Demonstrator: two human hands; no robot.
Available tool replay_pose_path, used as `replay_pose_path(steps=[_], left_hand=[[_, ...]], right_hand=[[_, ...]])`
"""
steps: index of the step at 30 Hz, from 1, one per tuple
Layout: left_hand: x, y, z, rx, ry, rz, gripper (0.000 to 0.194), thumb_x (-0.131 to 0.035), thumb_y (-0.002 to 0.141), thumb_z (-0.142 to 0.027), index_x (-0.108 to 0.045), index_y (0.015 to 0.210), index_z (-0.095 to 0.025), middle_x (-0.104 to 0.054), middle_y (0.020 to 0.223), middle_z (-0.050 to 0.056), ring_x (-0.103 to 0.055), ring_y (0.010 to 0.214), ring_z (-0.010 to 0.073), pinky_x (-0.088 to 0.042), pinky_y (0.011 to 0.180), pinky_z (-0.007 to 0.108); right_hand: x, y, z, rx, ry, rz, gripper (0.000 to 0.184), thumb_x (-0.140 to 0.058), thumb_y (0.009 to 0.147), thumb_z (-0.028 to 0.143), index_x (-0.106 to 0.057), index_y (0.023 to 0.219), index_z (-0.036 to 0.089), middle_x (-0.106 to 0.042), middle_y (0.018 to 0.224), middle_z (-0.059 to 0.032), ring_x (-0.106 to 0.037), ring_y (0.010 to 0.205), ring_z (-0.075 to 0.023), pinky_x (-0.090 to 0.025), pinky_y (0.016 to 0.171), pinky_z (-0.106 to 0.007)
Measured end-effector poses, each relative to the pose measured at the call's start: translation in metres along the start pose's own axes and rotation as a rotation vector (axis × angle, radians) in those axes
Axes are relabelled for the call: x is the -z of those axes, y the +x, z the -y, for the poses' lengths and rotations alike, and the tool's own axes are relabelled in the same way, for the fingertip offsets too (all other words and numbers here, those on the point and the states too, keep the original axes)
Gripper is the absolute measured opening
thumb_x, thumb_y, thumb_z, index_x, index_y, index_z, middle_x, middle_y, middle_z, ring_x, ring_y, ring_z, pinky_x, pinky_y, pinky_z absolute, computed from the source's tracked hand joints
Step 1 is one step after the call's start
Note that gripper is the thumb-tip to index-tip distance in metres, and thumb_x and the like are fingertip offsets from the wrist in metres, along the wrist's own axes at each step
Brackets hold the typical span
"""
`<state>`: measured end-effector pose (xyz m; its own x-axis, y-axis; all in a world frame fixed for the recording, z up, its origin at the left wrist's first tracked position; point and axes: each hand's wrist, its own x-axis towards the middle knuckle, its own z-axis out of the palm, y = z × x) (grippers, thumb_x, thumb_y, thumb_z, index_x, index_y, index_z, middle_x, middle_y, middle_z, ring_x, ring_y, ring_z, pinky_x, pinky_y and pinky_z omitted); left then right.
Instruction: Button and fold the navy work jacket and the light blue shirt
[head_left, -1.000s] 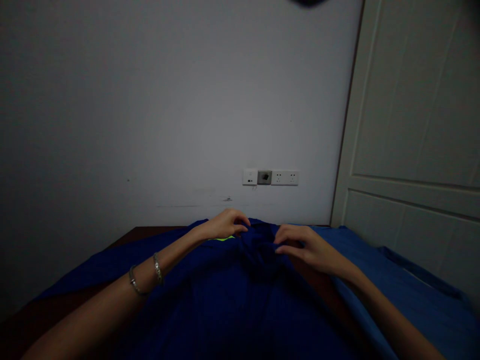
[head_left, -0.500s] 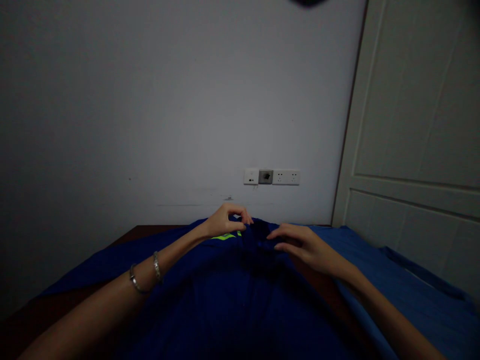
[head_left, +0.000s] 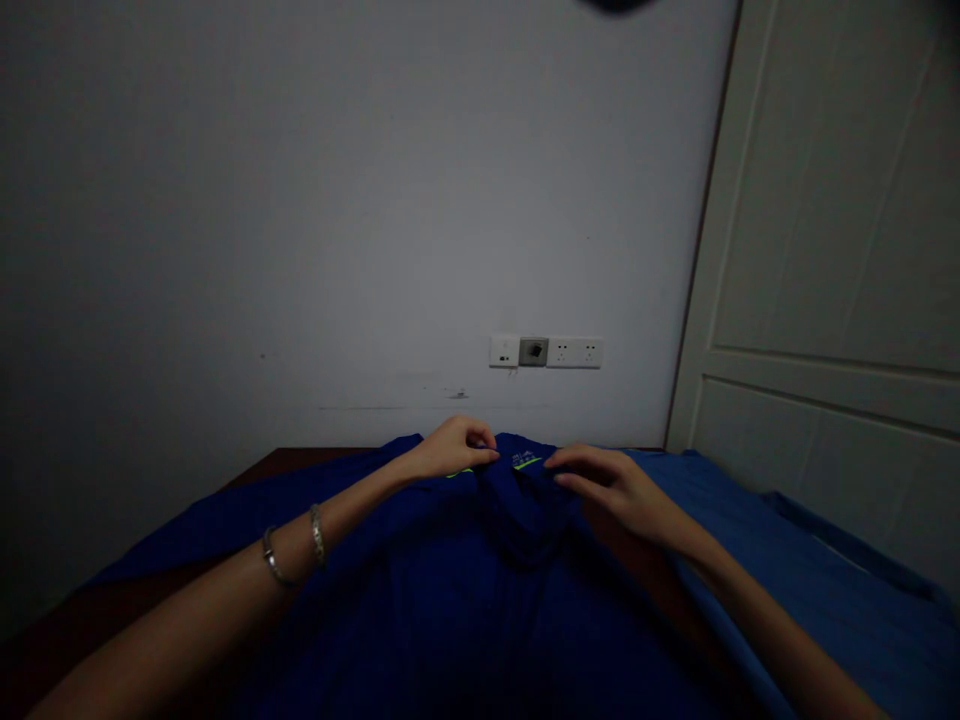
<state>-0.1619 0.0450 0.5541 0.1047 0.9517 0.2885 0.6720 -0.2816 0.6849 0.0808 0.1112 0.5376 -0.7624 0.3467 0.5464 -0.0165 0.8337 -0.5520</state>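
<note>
A dark blue garment, seemingly a shirt (head_left: 450,600), lies spread out before me with its collar at the far end. On the collar's left side, my left hand (head_left: 457,447) pinches the cloth between thumb and fingers. My right hand (head_left: 607,480) has its thumb and index fingertips at the collar's right edge, closed on the cloth with a small gap between them. Inside the neck opening a printed label (head_left: 527,460) with a yellow-green line shows. One long sleeve (head_left: 202,530) stretches out to the left; the right side is partly hidden by my arm.
A lighter blue cloth (head_left: 795,580) lies on the right. Reddish-brown tabletop (head_left: 281,462) shows around the shirt. Behind it stands a pale wall with sockets (head_left: 574,352), and a panelled door (head_left: 817,250) rises at the right.
The collar has been spread and laid wider, so the printed label now shows inside the neck. My right hand has shifted slightly up and right; my left hand has barely moved.
</note>
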Motion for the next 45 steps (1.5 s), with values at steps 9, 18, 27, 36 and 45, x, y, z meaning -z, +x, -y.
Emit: replay_pose_path(steps=[9,18,27,36,45], left_hand=[[0.001,0.0,0.007,0.074,-0.135,-0.028,0.023,-0.068,0.064,-0.03,-0.068,0.077,-0.01,-0.065,0.068,0.004,-0.056,0.063,0.0113,-0.043,0.061,0.022],[0.004,-0.002,0.008,0.143,-0.272,0.159,0.032,-0.065,0.065,-0.019,-0.066,0.096,-0.011,-0.066,0.071,0.003,-0.055,0.062,0.0088,-0.041,0.061,0.021],[-0.008,-0.004,-0.007,0.19,-0.148,-0.02,0.019,-0.067,0.062,-0.028,-0.069,0.069,-0.011,-0.062,0.059,0.001,-0.05,0.056,0.0093,-0.037,0.053,0.02],[-0.034,-0.006,-0.006,0.225,-0.177,-0.185,0.018,-0.065,0.062,-0.027,-0.068,0.069,-0.011,-0.06,0.057,0.001,-0.051,0.053,0.0101,-0.033,0.049,0.02],[-0.042,-0.012,-0.014,0.115,-0.315,-0.174,0.021,-0.067,0.065,-0.031,-0.067,0.073,-0.012,-0.063,0.066,0.0,-0.054,0.063,0.0103,-0.038,0.058,0.021]], right_hand=[[0.003,-0.007,-0.005,-0.016,-0.062,0.08,0.025,-0.058,0.078,0.034,-0.065,0.1,0.025,-0.064,0.101,-0.0037,-0.056,0.095,-0.0196,-0.045,0.082,-0.032],[-0.005,-0.007,-0.003,-0.106,-0.05,-0.06,0.018,-0.064,0.072,0.036,-0.067,0.08,0.02,-0.066,0.083,-0.0035,-0.06,0.079,-0.0182,-0.047,0.074,-0.032],[-0.03,0.003,-0.014,-0.036,0.169,-0.121,0.022,-0.063,0.073,0.036,-0.069,0.087,0.02,-0.067,0.09,-0.0047,-0.06,0.088,-0.0182,-0.044,0.082,-0.032],[-0.054,0.005,-0.008,-0.228,0.19,-0.239,0.02,-0.068,0.065,0.036,-0.069,0.076,0.019,-0.068,0.078,-0.003,-0.061,0.075,-0.018,-0.047,0.072,-0.03],[-0.058,0.006,-0.022,-0.292,0.407,-0.351,0.028,-0.074,0.053,0.041,-0.065,0.063,0.016,-0.064,0.095,-0.0079,-0.059,0.09,-0.0208,-0.047,0.076,-0.031]])
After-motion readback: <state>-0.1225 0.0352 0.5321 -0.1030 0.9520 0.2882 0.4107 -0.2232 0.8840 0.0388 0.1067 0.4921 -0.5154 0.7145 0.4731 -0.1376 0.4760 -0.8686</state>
